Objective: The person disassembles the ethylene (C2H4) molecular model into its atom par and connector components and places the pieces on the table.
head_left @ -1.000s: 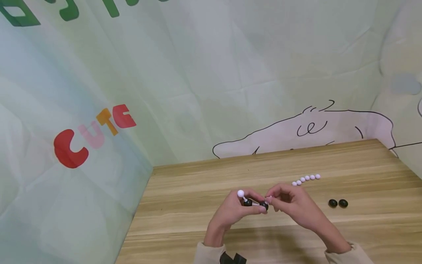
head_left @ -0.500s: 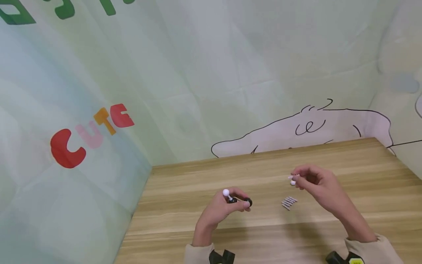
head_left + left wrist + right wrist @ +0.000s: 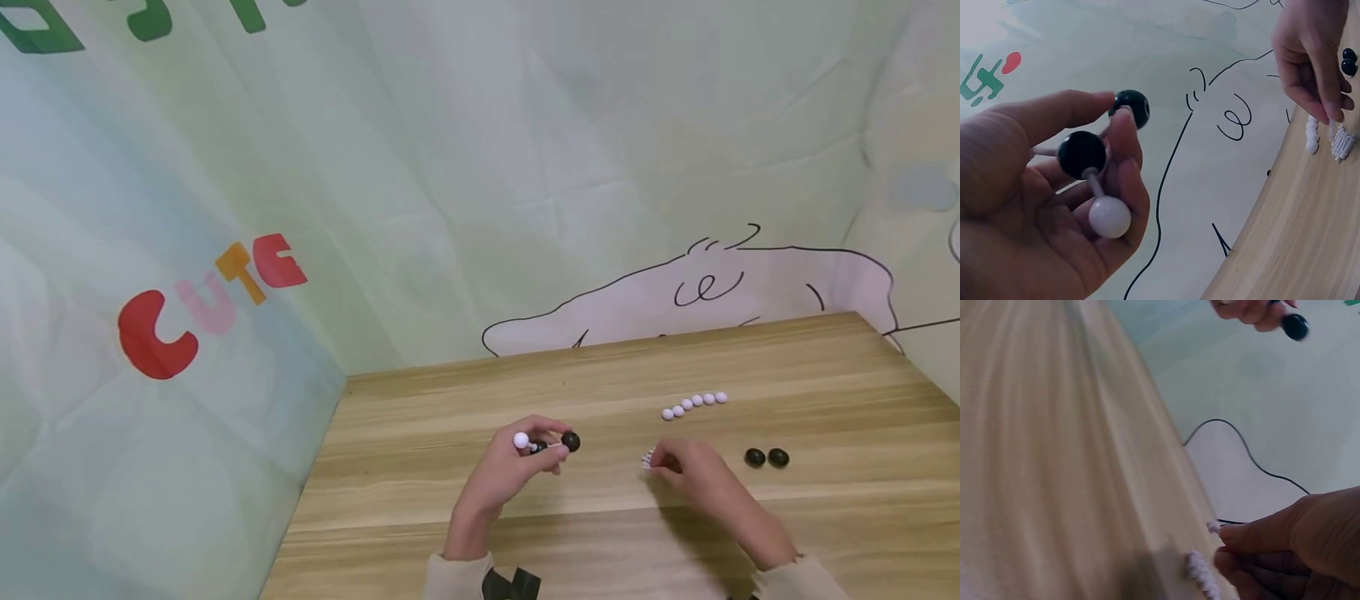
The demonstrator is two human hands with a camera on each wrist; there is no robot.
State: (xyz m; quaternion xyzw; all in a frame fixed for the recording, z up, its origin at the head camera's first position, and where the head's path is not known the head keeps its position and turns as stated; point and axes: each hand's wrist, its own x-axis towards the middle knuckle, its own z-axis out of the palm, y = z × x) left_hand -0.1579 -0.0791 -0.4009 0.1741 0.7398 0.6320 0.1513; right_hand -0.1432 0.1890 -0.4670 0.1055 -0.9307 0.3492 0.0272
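My left hand holds a ball-and-stick molecular model above the table. In the left wrist view the model shows one black ball in the middle, a white ball on a short stick, and a second black ball between my fingertips. Low over the tabletop, my right hand is at a small pile of white connector sticks. Its thumb and index finger pinch one white connector stick. The right fingers partly hide the pile in the head view.
Several white balls lie in a row behind my right hand. Two loose black balls sit side by side to its right. The wooden table meets a printed cloth backdrop at its back and left edges.
My right hand first left the model for the row of white balls, then came down to the stick pile. My left hand shifted left, still holding the model, whose far black ball is now more exposed.
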